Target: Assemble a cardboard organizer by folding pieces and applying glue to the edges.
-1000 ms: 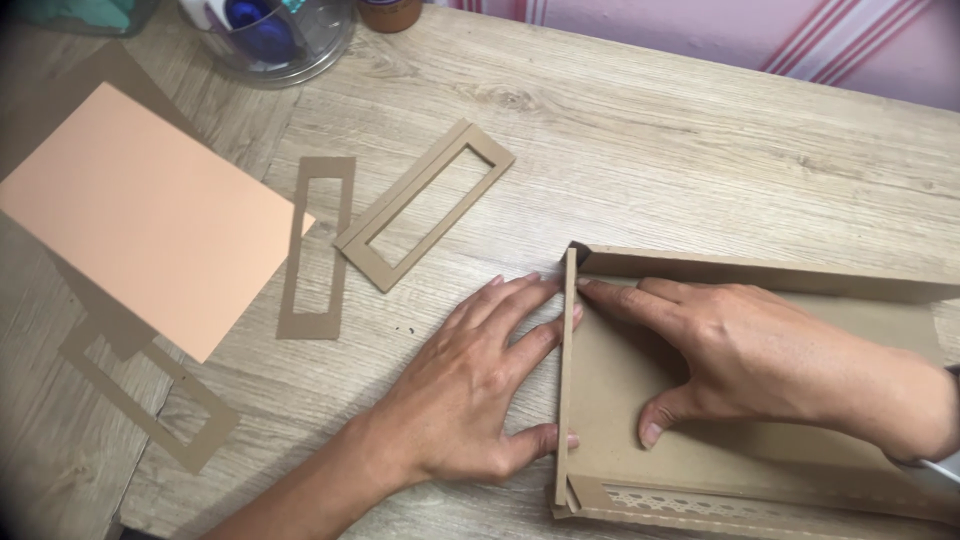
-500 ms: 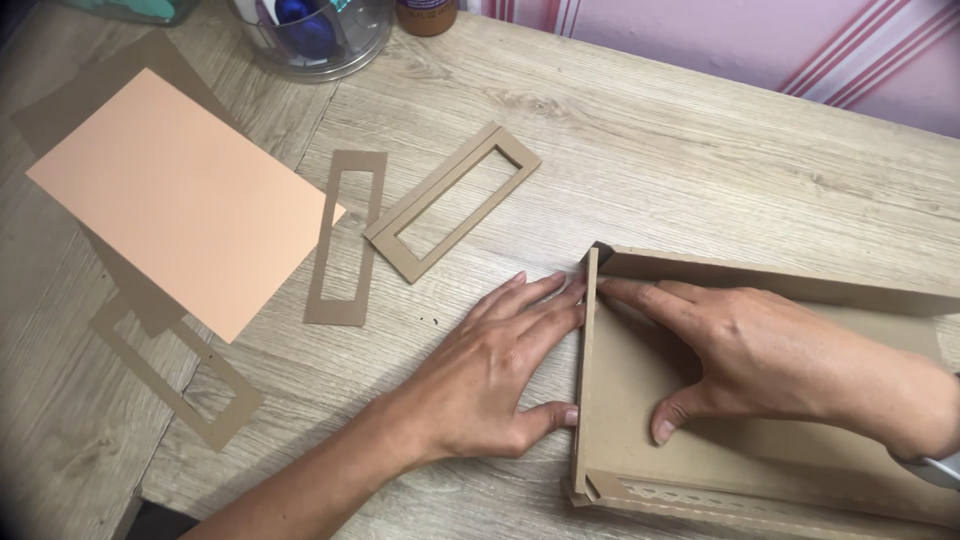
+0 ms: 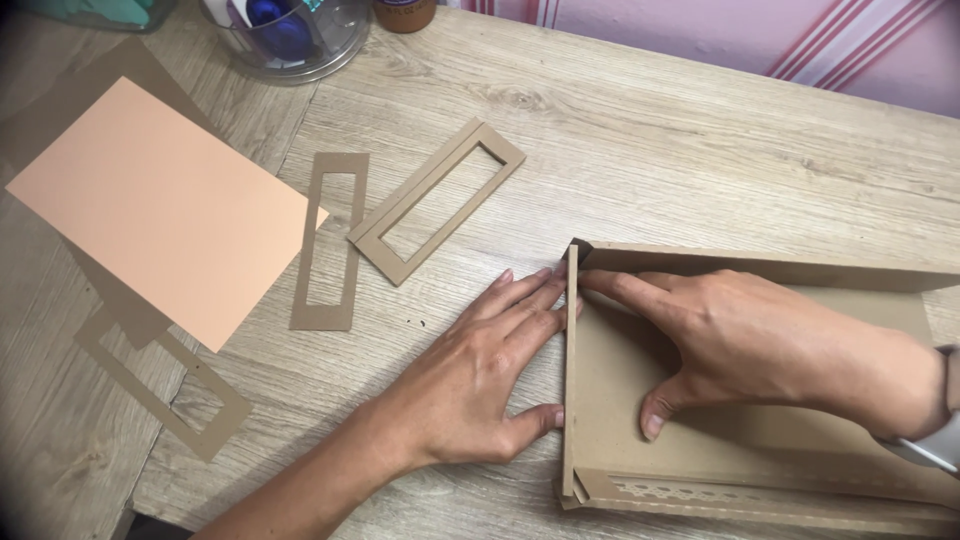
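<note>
A brown cardboard tray [image 3: 760,455] with folded-up walls lies on the wooden table [image 3: 640,130] at lower right. My left hand [image 3: 480,375] lies flat on the table outside the tray, fingers and thumb pressed against its upright left wall [image 3: 570,400]. My right hand [image 3: 750,340] rests inside the tray, index finger reaching into the far left corner and thumb pressed down on the tray floor. Neither hand grips anything; both push on the same wall from opposite sides.
Two brown cardboard frames [image 3: 440,200] [image 3: 328,240] lie at centre left, and a third [image 3: 165,385] at lower left. A peach card sheet [image 3: 165,205] rests over brown card. A clear round container [image 3: 285,35] stands at the back. A pink striped wall [image 3: 800,40] is behind.
The view has shifted slightly, so everything sits a little further right and lower in frame. Both hands keep the same pose against the tray's left wall.
</note>
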